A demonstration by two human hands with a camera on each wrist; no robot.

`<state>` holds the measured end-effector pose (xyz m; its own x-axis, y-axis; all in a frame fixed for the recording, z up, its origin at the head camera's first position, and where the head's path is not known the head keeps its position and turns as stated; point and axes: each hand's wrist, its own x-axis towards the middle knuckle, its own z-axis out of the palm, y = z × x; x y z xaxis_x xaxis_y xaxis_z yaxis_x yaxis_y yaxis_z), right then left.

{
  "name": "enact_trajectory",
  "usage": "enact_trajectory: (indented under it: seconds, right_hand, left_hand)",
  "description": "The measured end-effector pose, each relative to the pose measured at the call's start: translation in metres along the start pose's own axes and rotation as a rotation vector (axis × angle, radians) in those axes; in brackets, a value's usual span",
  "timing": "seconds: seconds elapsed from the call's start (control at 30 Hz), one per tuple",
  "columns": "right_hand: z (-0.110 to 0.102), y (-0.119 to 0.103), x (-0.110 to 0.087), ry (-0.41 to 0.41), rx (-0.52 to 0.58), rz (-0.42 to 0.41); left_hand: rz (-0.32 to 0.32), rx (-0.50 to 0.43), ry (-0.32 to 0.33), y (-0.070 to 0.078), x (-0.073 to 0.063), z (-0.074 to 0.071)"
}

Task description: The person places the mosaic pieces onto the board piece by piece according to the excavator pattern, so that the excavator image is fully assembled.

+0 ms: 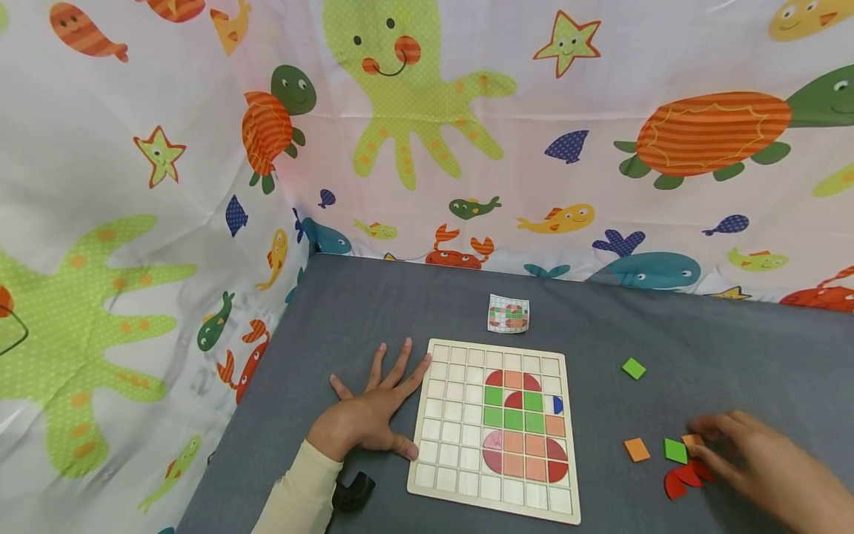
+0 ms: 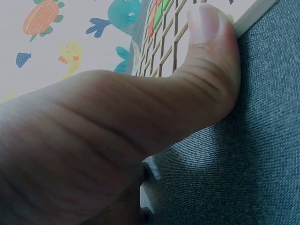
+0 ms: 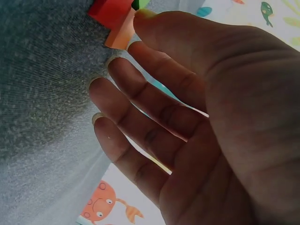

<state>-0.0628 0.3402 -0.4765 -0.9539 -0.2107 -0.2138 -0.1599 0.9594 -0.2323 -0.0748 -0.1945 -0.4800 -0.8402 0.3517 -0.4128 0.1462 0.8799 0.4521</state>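
My left hand (image 1: 370, 419) lies spread on the cloth beside a wooden grid board (image 1: 450, 475), fingertips at its left edge. In the left wrist view the thumb (image 2: 211, 51) rests on the board's rim. Green, orange and red pieces and a blue-and-white one fill some cells, mostly right of centre. At the far right, my right hand (image 1: 754, 452) reaches to an orange square tile (image 1: 692, 440). Thumb and index tips sit right at that tile (image 3: 121, 33), the fingers fairly straight. Beside it lie a green square (image 1: 675, 451) and red quarter-circle pieces (image 1: 675, 486).
A small printed card (image 1: 508, 314) lies behind the board. Another green square (image 1: 634, 368) and an orange square (image 1: 637, 449) are on the grey cloth right of the board. A black object (image 1: 353, 492) is near the left wrist. Sea-animal curtains rise behind and left.
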Motion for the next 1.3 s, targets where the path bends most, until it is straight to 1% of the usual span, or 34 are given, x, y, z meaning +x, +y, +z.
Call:
enact_trajectory:
  seconds: [0.03, 0.1, 0.13, 0.2, 0.33, 0.5, 0.63, 0.7, 0.73, 0.8, 0.97, 1.0, 1.1, 1.3]
  right_hand:
    - [0.001, 0.0, 0.0, -0.003, 0.001, 0.003]
    - [0.002, 0.0, -0.002, -0.004, 0.006, 0.008]
    - [0.003, 0.0, -0.002, -0.001, 0.005, 0.007]
    - [0.003, -0.001, -0.003, 0.004, 0.008, 0.002]
    - [0.004, -0.004, -0.005, -0.005, 0.016, 0.011]
    - [0.004, -0.008, -0.004, -0.054, 0.012, 0.05]
    - [0.003, -0.01, -0.001, -0.105, -0.01, 0.061]
    - [0.003, -0.012, 0.001, -0.118, -0.023, 0.066]
    - [0.003, -0.013, 0.001, -0.115, -0.031, 0.066]
    - [0.002, -0.015, 0.001, -0.088, -0.051, 0.065]
    - [0.004, -0.022, -0.001, 0.011, -0.096, 0.014]
    - [0.004, -0.023, -0.001, 0.02, -0.103, 0.006]
    - [0.003, -0.025, -0.002, 0.034, -0.122, -0.011]
    - [-0.002, -0.031, -0.001, 0.121, -0.137, -0.062]
  left_hand:
    - [0.0, 0.001, 0.002, -0.002, 0.002, 0.002]
    - [-0.017, 0.002, -0.011, 0.001, 0.001, -0.001]
    - [-0.016, 0.001, -0.011, -0.001, 0.003, 0.001]
    - [-0.006, -0.009, -0.003, -0.006, 0.005, 0.006]
    - [0.01, -0.005, 0.012, -0.009, 0.005, 0.008]
    - [0.03, -0.007, 0.02, -0.001, -0.002, 0.0]
    - [0.021, -0.012, 0.0, 0.003, -0.005, -0.004]
    - [0.018, -0.009, -0.002, 0.003, -0.005, -0.004]
    - [0.006, -0.014, -0.017, 0.004, -0.005, -0.005]
    - [0.01, -0.012, -0.014, 0.001, -0.002, -0.002]
    - [0.02, 0.0, 0.007, -0.008, 0.004, 0.006]
    - [0.024, 0.003, 0.007, -0.01, 0.004, 0.007]
    - [0.021, 0.007, 0.01, -0.011, 0.005, 0.008]
    - [0.017, -0.002, -0.003, -0.009, 0.004, 0.006]
